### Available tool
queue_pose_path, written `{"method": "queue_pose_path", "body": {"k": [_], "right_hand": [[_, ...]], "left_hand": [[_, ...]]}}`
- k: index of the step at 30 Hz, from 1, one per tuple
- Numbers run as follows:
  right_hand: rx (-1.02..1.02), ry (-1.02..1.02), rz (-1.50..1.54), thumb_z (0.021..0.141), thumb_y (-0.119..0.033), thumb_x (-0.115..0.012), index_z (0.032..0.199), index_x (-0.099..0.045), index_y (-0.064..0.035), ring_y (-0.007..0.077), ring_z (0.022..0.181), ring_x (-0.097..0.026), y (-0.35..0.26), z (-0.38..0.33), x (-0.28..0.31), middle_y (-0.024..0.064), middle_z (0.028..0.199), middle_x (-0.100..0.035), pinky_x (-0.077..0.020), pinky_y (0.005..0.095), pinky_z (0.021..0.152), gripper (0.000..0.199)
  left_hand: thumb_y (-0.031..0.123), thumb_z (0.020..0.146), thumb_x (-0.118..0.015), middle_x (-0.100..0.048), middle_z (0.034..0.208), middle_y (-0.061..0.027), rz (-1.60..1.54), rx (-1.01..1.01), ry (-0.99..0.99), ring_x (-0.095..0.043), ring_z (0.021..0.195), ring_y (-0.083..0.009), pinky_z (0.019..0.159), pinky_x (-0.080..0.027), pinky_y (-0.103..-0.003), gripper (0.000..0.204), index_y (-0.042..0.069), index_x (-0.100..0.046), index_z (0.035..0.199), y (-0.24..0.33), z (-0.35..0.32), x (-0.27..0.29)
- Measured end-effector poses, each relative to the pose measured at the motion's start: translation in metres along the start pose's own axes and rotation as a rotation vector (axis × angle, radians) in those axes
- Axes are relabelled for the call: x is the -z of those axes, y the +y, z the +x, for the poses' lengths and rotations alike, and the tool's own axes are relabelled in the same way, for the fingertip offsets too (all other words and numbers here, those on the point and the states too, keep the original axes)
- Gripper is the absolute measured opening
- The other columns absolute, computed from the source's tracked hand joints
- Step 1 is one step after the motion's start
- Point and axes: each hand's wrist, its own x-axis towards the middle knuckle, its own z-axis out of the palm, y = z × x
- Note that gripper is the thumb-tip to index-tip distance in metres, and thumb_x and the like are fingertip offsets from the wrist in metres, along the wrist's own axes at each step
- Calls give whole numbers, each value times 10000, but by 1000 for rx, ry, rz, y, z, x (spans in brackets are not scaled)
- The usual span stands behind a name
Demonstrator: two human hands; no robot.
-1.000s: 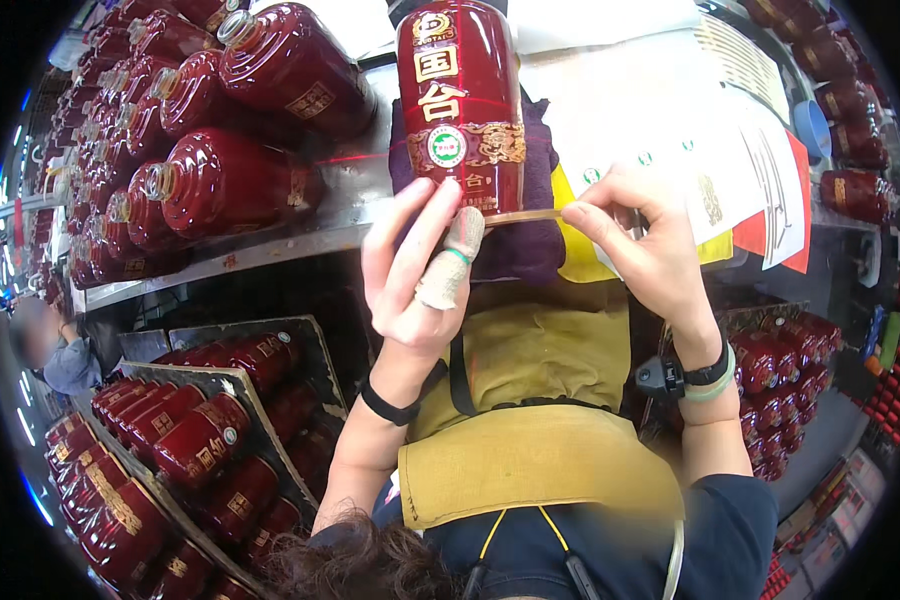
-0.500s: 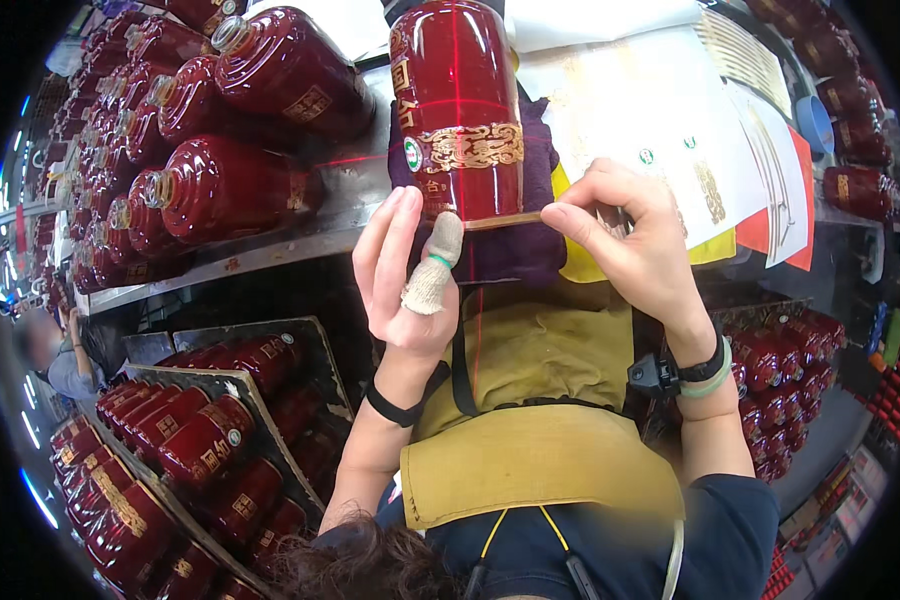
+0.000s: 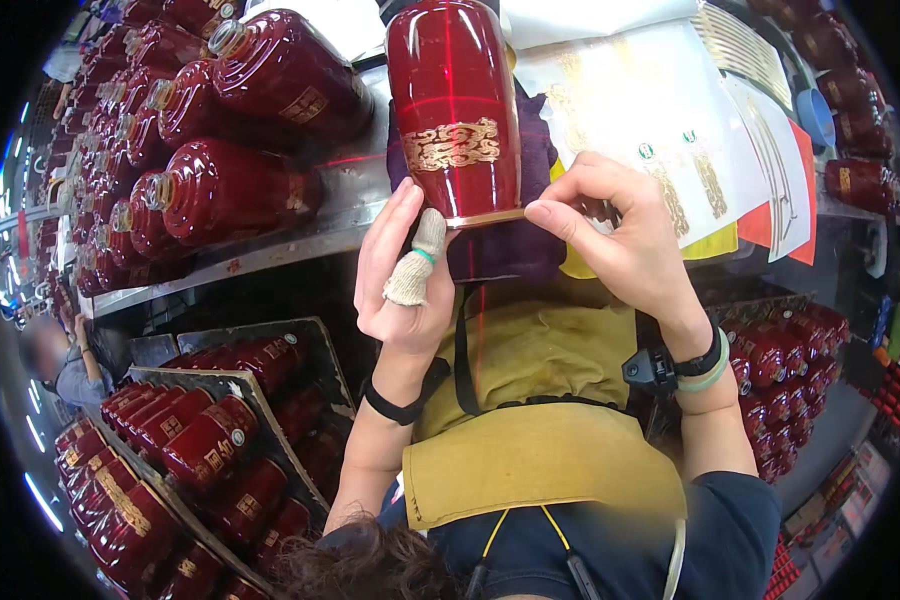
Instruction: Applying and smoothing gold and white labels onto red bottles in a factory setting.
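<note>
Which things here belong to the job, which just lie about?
Job: left hand, right hand, red bottle, gold strip at its base, purple cloth underneath, decal sheets probably.

Apparently lying about: blue round object, bottles at left, racked bottles.

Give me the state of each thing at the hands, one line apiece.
Central red bottle: on its side, base toward the person
Gold strip: along the bottle's base edge
Purple cloth: rumpled beneath the bottle
Left hand: fingers extended
Knit finger cover: worn
Right hand: pinching the strip
White label sheets: overlapping
</note>
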Motion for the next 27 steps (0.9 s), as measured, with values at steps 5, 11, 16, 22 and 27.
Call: {"method": "queue_pose_path", "body": {"k": [5, 11, 16, 22, 27], "right_hand": [[9, 0, -17, 868, -121, -807, 841, -733, 14, 168, 650, -544, 4, 0, 0, 75, 722, -621, -427, 318, 610, 156], [-18, -2, -11, 868, -122, -807, 850, -741, 13, 171, 649, -549, 4, 0, 0, 79, 732, -632, -431, 322, 608, 151], [22, -2, 9, 895, -120, -783, 858, -727, 1, 95, 661, -476, 10, 0, -4, 12, 744, -580, -356, 274, 602, 138], [37, -6, 0, 893, -117, -783, 849, -725, 1, 102, 674, -486, 8, 0, -4, 13, 729, -583, -369, 281, 622, 139], [-3, -6, -3, 872, -139, -804, 842, -732, 7, 155, 661, -557, 6, 1, -4, 60, 720, -639, -440, 314, 629, 165]], "left_hand": [[-109, 821, -793, -691, 1255, -211, 233, -144, -41, -688, 1115, -342, 957, -592, -403, 377, -118, -685, 1182, 6, 4, 3], [-87, 802, -816, -650, 1308, -213, 319, -266, -10, -584, 1270, -383, 1047, -535, -436, 447, -150, -648, 1212, 18, 12, -6], [-91, 859, -771, -736, 1136, -192, 185, -197, -67, -723, 1056, -368, 908, -611, -436, 246, -101, -716, 1099, 8, 14, -2], [-122, 849, -761, -698, 1242, -224, 238, -127, -40, -708, 1065, -342, 958, -597, -412, 359, -131, -666, 1195, 3, 1, 4], [-109, 823, -782, -622, 1338, -230, 282, -220, -4, -613, 1228, -380, 998, -568, -430, 465, -158, -613, 1253, 6, 1, -1]]}}
